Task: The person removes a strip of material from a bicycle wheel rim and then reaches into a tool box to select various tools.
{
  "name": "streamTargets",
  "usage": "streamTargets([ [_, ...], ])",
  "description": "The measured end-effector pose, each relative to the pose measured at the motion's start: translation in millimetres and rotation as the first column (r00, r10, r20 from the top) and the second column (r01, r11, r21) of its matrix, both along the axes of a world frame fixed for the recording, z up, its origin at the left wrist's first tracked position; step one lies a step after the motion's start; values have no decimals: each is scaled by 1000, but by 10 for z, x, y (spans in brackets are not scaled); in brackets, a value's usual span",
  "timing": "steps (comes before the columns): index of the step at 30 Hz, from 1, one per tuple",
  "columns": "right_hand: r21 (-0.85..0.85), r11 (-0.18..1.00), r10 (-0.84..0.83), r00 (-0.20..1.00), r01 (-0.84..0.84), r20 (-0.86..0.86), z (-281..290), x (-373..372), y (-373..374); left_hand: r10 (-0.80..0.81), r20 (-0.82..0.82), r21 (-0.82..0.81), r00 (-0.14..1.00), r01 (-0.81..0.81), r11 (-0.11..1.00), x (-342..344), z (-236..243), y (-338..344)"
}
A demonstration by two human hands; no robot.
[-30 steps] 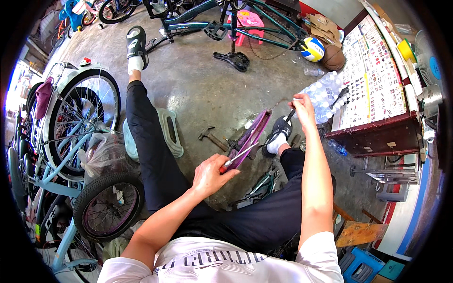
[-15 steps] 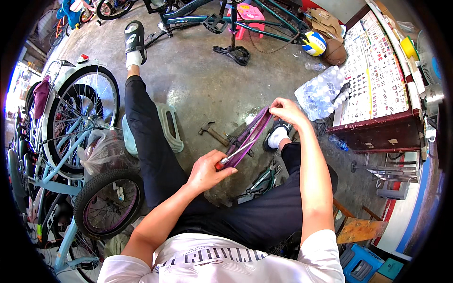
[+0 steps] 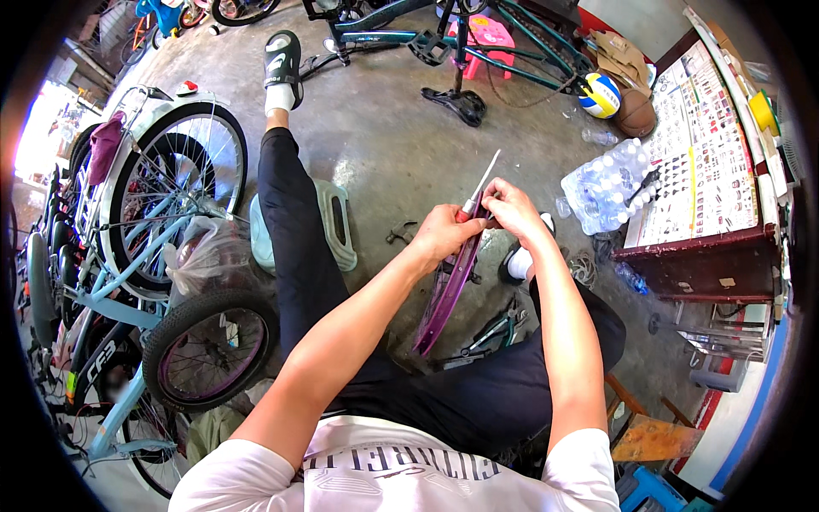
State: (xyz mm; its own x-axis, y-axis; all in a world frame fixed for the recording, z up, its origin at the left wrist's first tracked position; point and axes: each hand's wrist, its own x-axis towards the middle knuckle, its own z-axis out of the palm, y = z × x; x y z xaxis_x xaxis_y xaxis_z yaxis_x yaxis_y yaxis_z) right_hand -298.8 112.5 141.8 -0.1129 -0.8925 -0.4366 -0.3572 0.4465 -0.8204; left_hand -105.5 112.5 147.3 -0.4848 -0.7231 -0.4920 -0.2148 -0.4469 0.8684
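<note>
A purple bicycle wheel rim (image 3: 450,300) with spokes is held nearly edge-on between my knees, its lower end toward my lap. My left hand (image 3: 442,233) is closed round the red handle of a screwdriver (image 3: 485,181), whose pale shaft points up and away past the rim. My right hand (image 3: 515,211) pinches at the rim's upper end, close to the left fingertips. Whether a small part sits between those fingertips is hidden. On the floor beneath lie a hammer (image 3: 401,231), partly covered by my left hand and arm, and some pliers (image 3: 510,322).
A pale stool (image 3: 339,229) stands by my left leg. Bicycles and a loose wheel (image 3: 207,352) crowd the left. Bottled water (image 3: 604,186) and a cabinet (image 3: 699,266) are at the right. Ahead are an upturned bicycle frame (image 3: 392,37), a volleyball (image 3: 600,96) and a basketball (image 3: 635,113).
The rim has swung to a steeper, edge-on angle. My left hand has moved up toward my right, and the screwdriver now points farther upward. The view has shifted slightly.
</note>
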Motion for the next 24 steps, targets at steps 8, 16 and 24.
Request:
streamTargets([
  [8, -294, 946, -155, 987, 135, -48, 578, -72, -102, 32, -41, -231, 999, -41, 972, 167, 142, 172],
  [16, -299, 942, -166, 986, 151, -23, 526, -138, -90, 164, -182, -11, 970, -169, 986, 367, -408, 388],
  [24, -221, 962, -140, 986, 158, 93, 575, -201, -85, 42, -125, -30, 991, -46, 998, 426, -550, 535],
])
